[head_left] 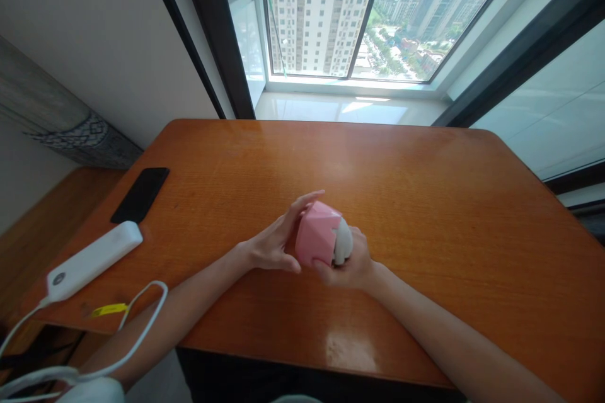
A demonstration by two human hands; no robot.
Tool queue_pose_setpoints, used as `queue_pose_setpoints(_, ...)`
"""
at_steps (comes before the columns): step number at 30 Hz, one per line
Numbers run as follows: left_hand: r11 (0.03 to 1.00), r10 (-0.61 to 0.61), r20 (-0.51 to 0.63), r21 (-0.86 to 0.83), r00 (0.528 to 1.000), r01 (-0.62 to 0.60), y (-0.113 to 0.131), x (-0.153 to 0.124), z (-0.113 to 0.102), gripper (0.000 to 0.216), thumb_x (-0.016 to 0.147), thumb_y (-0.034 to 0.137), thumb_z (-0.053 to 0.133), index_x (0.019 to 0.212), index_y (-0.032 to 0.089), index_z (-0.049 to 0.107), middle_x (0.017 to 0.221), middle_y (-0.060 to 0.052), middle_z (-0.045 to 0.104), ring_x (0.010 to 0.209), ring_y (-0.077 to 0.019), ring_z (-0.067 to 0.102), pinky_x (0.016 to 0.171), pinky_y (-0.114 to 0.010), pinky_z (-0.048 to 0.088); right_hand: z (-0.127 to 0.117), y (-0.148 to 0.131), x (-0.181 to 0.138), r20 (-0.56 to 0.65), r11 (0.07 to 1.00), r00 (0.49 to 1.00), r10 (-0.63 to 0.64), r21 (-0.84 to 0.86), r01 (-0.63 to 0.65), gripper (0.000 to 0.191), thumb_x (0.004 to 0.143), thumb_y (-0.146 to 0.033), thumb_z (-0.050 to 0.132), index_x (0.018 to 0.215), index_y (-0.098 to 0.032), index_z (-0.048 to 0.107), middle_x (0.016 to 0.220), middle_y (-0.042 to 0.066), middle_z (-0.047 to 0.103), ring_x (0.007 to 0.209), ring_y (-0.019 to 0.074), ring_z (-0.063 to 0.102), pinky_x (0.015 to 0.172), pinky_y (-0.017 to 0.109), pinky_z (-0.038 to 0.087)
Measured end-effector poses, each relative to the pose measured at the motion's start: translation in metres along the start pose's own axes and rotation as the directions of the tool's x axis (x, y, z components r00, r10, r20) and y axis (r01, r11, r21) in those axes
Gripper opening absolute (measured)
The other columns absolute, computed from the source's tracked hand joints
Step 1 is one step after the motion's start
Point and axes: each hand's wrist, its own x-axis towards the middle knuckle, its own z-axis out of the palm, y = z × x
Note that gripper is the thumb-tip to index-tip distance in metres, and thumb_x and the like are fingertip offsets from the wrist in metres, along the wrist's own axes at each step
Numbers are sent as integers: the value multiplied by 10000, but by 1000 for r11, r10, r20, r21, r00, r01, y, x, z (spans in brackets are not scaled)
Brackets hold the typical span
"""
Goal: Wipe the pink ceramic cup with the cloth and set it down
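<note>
Head view: main risk, by judgement, a slip or twist of the pink-and-white object point(316, 233), held over the near middle of the brown bench point(425, 227); likely cause, a one-sided hold by the right hand point(352, 269), with smooth-looking slanted faces offering little purchase; second risk, a knock from the left hand point(273, 245), poised close along the pink side, only part-curled; third risk, a snag of the left forearm point(208, 296) on the looped white cable point(154, 320) crossing in front, with a possible tug on the white device point(94, 261) near the left edge of the bench; black phone point(140, 195) just beyond, well apart from both hands. Right hand: wrapped around the white rounded part point(344, 242) and lower pink edge, thumb across the front corner, fingers mostly hidden behind; hold apparently firm, force not readable. Left hand: thumb and fingers spread well apart in a wide curve, flanking the pink faceted part point(314, 239); no clamp seen; contact at the fingers: cannot tell, pink edge in the way; clearance beneath the object: likewise cannot tell.
</note>
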Motion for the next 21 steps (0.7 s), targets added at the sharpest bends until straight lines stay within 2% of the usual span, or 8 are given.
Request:
queue_pose_setpoints(2,977,88,6,194,996,-88,-3,-2,1,1556,615,844,983,1824,390,115,1833,-223,344,1675,-504,425,1344,-738,418,-2,0,0,-2,927,947,322,205,-314,288,864,-454,821,767,-235,661,589,-34,584,501,128,494,485,262,445)
queue_pose_setpoints(5,885,137,4,448,991,-124,-5,-3,5,1638,603,671,1078,1831,405,27,1914,-226,99,1772,-501,234,1376,-748,379,-2,1,2,95,577,706,701,506,-641,430,832,-608,864,873,-197,743,650,-17,625,537,121,479,484,243,429)
queue_pose_setpoints(8,807,186,-11,572,982,-147,-4,-3,7,1460,766,547,1037,1828,420,44,1920,-211,95,1773,-456,270,1351,-696,459,1,2,6,208,283,544,813,675,-681,545,742,-669,917,925,-172,789,736,16,688,598,126,523,540,236,463)
queue_pose_setpoints(13,758,190,-34,640,981,-125,-3,-2,7,1299,807,502,1009,1810,384,191,1849,-232,323,1672,-444,470,1281,-637,552,6,0,10,322,102,457,829,716,-690,626,724,-721,907,1009,-175,794,763,32,705,637,154,560,580,252,486)
queue_pose_setpoints(15,769,192,-83,632,978,-97,-2,-2,7,1305,744,571,1033,1780,361,269,1778,-233,439,1598,-439,556,1245,-630,577,5,-1,8,312,140,473,824,697,-703,668,788,-790,823,1058,-181,782,812,52,730,669,178,590,598,278,506)
queue_pose_setpoints(17,802,181,-131,594,975,-69,-2,-2,8,1345,664,624,1058,1746,339,312,1705,-227,524,1545,-432,605,1228,-623,584,3,0,5,266,284,553,790,640,-714,656,866,-818,735,1054,-190,765,805,45,719,653,178,571,578,286,484)
queue_pose_setpoints(19,842,125,-177,539,976,-10,-1,-4,9,1386,594,664,1068,1715,314,331,1623,-218,596,1464,-425,666,1198,-611,597,-1,1,2,225,540,714,664,515,-665,550,947,-754,693,944,-205,730,723,9,651,596,153,504,545,281,426)
queue_pose_setpoints(21,870,37,-202,488,979,68,1,-6,9,1406,546,714,1054,1686,283,352,1529,-208,664,1335,-414,734,1137,-597,619,-5,3,1,206,827,896,394,346,-443,465,1002,-643,669,802,-224,654,656,-17,577,563,136,457,543,287,390)
